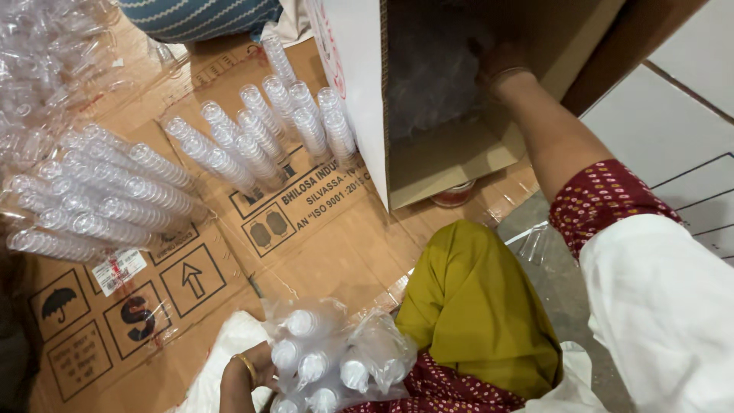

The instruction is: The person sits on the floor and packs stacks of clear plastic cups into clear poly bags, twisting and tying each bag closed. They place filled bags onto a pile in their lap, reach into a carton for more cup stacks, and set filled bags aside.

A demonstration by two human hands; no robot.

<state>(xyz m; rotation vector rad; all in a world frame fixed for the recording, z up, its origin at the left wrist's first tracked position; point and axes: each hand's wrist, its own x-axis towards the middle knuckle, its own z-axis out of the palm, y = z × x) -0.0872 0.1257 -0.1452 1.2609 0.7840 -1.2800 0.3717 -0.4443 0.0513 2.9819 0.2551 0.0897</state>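
So, far left there's a heap of crinkly clear plastic bags [46,61], and under it a fan of clear cup stacks [99,199] lying flat on the flattened cardboard [321,252]. A second batch of cup stacks [260,134] lies just right of that, long axes running from lower left to upper right, toward the box.

Bottom middle, the left hand [248,375] with a gold bangle is closed around the edge of a plastic bag of small white-capped bottles [336,363], which sits right at the person's lap, touching the mustard-yellow cloth [474,306] over the knee. The caps face up toward the camera, so the bottles stand roughly on end in the bag.

Further right, the right hand [501,65] is stretched out and reaches deep into the open cardboard box [451,157] tipped on its side. Whatever's in there is just a blurry clear mass, and I can't tell if the fingers are gripping anything. The hands are well apart: the left is on the bag, the right is much nearer the box.
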